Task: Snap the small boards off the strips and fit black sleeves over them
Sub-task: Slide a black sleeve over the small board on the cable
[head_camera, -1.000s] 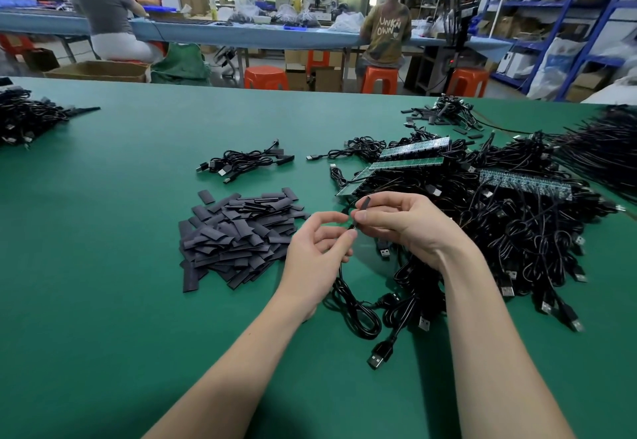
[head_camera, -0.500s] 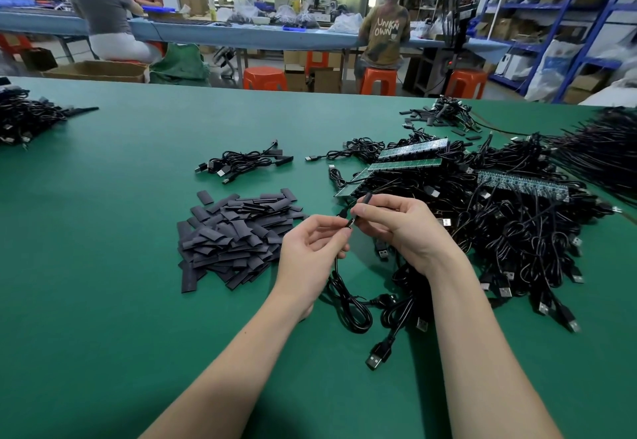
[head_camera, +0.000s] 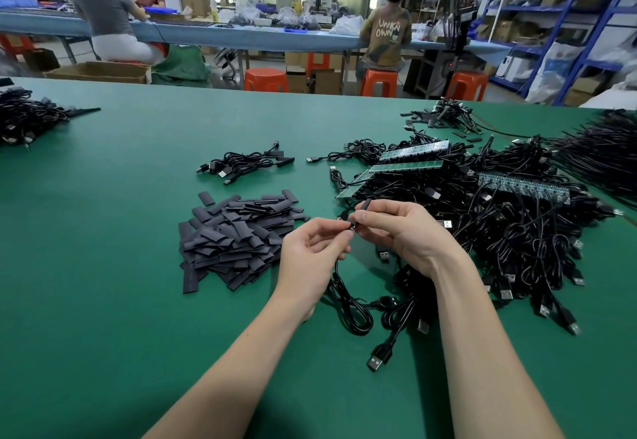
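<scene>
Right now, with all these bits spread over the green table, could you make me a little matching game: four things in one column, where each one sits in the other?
Things
1. pile of black sleeves
2. green board strips
3. single black sleeve
4. small cable bundle

Places
A. lying on top of the big cable heap
B. pinched in the right hand, meeting the left hand
C. flat on the table, left of the hands
D. alone on the table, beyond the sleeve pile

Pairs: 1-C, 2-A, 3-B, 4-D

Green table [head_camera: 103, 300], black sleeves [head_camera: 234, 238], black cables [head_camera: 517, 231], green board strips [head_camera: 410, 164], orange stools [head_camera: 265, 79], blue shelving [head_camera: 565, 7]
</scene>
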Demonstrator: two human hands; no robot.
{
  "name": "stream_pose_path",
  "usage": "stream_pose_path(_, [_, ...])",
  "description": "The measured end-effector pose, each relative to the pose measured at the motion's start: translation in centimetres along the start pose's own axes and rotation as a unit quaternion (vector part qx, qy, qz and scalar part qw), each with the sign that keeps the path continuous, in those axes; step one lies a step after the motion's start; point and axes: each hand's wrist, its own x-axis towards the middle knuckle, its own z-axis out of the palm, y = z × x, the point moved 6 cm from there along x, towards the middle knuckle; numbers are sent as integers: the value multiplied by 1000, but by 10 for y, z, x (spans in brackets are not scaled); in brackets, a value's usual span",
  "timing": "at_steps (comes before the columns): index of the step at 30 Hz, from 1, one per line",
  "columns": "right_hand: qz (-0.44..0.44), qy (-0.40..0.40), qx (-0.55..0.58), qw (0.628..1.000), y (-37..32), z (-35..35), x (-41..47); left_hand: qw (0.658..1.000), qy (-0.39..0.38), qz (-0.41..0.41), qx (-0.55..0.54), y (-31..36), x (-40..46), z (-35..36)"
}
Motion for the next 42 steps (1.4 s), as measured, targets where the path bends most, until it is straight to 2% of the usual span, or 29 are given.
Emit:
stream_pose_path(10, [10,-17,-18,1000,0,1,-1,1000,-3,-19,-4,-3,1,0])
stream_pose_path(15, [14,3,-28,999,2,2,1,1000,2,-22,6,-2,1,0])
stream_pose_path(24, [-98,48,-62,992,-10,17,0,999,28,-18,-23,1,1,-2])
stream_pose_path(28, [-122,56,-40,990,-9,21,-3,999,38,-18,-24,1,1,-2])
stream_pose_path(42, [-98,54,-21,994,-5,19,-2,998,45,-22,-33,4,-2,-3])
